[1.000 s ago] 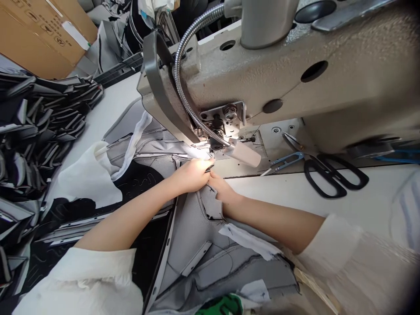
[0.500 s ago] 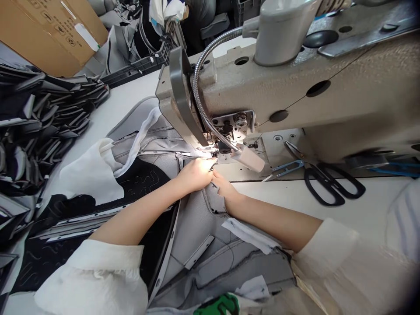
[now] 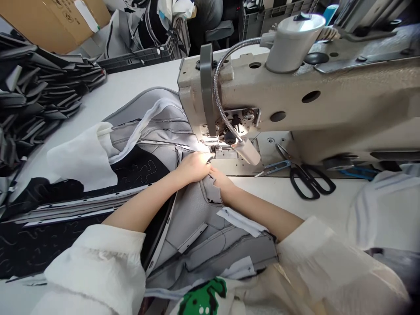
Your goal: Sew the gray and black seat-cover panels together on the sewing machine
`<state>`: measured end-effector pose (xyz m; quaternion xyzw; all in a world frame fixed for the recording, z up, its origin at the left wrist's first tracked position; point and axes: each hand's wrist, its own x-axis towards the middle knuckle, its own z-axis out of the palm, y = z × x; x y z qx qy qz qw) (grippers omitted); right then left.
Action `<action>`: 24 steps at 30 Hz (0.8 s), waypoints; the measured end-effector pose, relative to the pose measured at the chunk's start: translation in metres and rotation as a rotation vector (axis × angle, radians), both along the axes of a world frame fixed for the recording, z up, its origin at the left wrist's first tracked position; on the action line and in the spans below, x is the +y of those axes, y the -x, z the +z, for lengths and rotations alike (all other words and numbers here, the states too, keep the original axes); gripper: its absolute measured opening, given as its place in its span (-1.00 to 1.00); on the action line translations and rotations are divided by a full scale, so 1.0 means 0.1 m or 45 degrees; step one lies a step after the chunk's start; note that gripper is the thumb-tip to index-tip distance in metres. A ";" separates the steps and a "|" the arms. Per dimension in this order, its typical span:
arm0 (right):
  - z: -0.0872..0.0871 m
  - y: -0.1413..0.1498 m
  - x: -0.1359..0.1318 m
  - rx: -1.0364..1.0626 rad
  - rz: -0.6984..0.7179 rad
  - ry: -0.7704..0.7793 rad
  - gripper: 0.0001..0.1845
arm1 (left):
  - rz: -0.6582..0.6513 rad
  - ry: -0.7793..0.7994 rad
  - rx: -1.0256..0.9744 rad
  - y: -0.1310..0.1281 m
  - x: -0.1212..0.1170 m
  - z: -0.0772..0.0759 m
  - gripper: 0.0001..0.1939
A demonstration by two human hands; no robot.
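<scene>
My left hand (image 3: 196, 167) is closed on the edge of a grey and black fabric cover (image 3: 187, 214), right in front of the needle area. Just beside it, my right hand (image 3: 220, 181) grips the same cover from below and to the right, its fingertips partly hidden in the folds. Over both hands stands the sewing machine (image 3: 275, 96), its lamp (image 3: 247, 152) lighting the stitching spot. White fabric strips (image 3: 241, 221) are attached to the cover, which spreads left across the table and down to my lap. The needle itself is not clearly visible.
Black-handled scissors (image 3: 311, 181) and blue thread snips (image 3: 277, 167) lie on the machine bed's edge at right. Stacked dark fabric pieces (image 3: 42, 83) fill the left side. A cardboard box (image 3: 55, 22) and black crates (image 3: 144, 59) stand behind the table (image 3: 131, 78).
The camera view has tilted and shifted, showing more of the machine's top and the background. Both hands keep their hold on the cover close to the needle area.
</scene>
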<state>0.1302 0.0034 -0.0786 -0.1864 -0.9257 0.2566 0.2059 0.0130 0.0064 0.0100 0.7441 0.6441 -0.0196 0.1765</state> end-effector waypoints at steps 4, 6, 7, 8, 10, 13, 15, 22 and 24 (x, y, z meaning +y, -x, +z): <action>0.15 -0.18 -0.03 -0.117 0.123 -0.135 -0.82 | 0.044 -0.017 -0.039 0.06 -0.06 -0.04 -0.51; 0.22 -0.25 -0.04 -0.153 0.137 -0.230 -0.84 | 0.046 -0.010 -0.066 0.09 -0.08 -0.05 -0.57; 0.24 -0.27 -0.04 -0.163 0.132 -0.278 -0.85 | 0.042 -0.003 -0.084 0.10 -0.08 -0.05 -0.60; 0.26 -0.28 -0.03 -0.168 0.124 -0.323 -0.85 | 0.040 0.007 -0.102 0.12 -0.07 -0.06 -0.63; 0.27 -0.28 -0.01 -0.169 0.111 -0.391 -0.83 | 0.037 0.018 -0.135 0.14 -0.05 -0.07 -0.64; 0.24 -0.28 0.02 -0.160 0.114 -0.446 -0.79 | 0.031 0.002 -0.157 0.17 -0.01 -0.09 -0.58; 0.22 -0.28 0.05 -0.143 0.116 -0.463 -0.74 | 0.011 -0.010 -0.164 0.19 0.00 -0.10 -0.54; 0.32 -0.32 -0.04 -0.056 0.153 -0.481 -0.57 | -0.143 0.011 -0.192 0.45 -0.16 0.04 -0.58; 0.36 -0.33 -0.12 0.012 0.236 -0.486 -0.66 | -0.180 0.034 -0.155 0.71 -0.31 0.07 -0.57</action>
